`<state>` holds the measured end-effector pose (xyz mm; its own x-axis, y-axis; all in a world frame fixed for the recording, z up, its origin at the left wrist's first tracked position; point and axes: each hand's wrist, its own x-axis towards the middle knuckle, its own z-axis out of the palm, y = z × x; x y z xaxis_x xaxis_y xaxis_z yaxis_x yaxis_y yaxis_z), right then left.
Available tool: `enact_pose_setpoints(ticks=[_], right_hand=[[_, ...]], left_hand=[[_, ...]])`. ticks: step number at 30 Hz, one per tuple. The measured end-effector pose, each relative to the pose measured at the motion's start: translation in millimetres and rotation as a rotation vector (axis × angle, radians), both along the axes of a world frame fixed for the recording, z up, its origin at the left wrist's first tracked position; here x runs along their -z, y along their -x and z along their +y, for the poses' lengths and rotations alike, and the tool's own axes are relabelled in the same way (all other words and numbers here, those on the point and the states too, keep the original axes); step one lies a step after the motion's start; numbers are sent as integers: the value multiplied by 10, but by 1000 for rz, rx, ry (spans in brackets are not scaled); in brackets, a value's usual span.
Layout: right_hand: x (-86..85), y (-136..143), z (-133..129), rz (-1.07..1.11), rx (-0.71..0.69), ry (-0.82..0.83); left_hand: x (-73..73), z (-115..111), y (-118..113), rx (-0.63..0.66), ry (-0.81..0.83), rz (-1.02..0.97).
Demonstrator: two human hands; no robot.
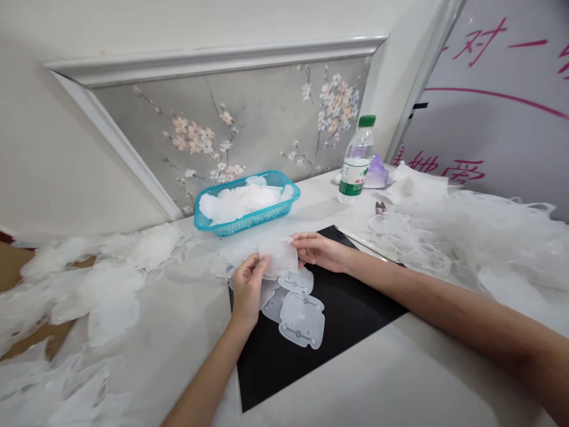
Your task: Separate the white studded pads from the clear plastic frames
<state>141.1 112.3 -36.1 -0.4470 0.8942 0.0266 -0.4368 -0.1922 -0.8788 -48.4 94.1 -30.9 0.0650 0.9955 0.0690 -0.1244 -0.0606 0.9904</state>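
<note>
Between my two hands is a translucent white plastic sheet with rounded corners, raised over the black mat. My left hand pinches its left edge between thumb and fingers. At the upper right edge, my right hand grips it with fingertips, the thumb partly hidden behind. Below lie similar cut pieces: a notched translucent piece with grey line marks is nearest me, and another marked piece overlaps several more under my hands. The black mat lies beneath them at an angle.
Behind my hands stands a blue plastic basket full of white pieces. A green-capped water bottle is at the back right. Thin film scraps heap on the right, and more film pieces spread over the left edge. A white strip touches the mat.
</note>
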Motion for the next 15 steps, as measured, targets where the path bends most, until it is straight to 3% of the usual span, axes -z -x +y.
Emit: enact_pose_setpoints(ticks=[15], right_hand=[[-27,-13,1,38,28,69]], left_hand=[[20,12,15,-61,4,-71]])
